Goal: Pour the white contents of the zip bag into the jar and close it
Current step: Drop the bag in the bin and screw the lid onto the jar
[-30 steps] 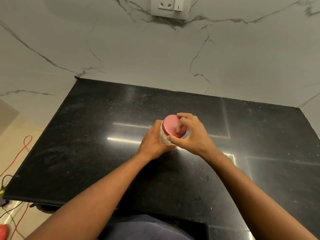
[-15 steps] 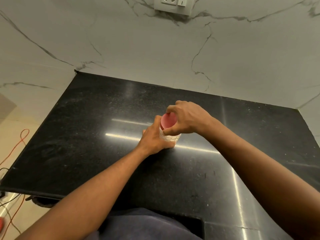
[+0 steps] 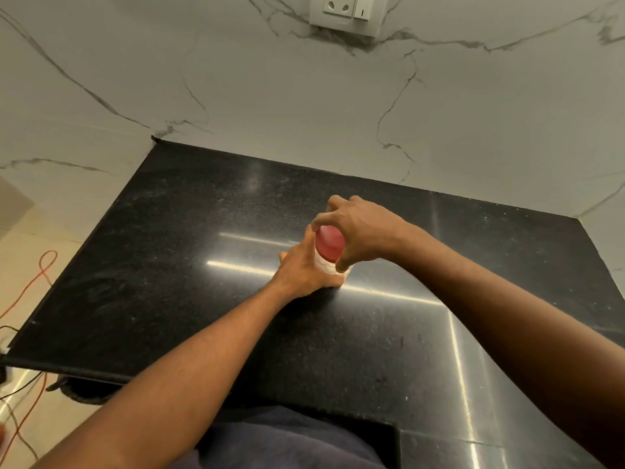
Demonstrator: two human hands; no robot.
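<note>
Here the black worktop (image 3: 203, 299) lies beneath both hands. The left hand (image 3: 304, 275) is wrapped round the body of the jar (image 3: 326, 264), which stands upright on the worktop directly below the right hand (image 3: 365, 228). That hand is arched over from above, with fingers and thumb curled round the rim of the red lid (image 3: 329, 242). Closing is judged to be the step in hand. The lid should be held level as it is turned, the jar braced against the twist, and the turn ended once firm resistance is felt. No zip bag is seen.
</note>
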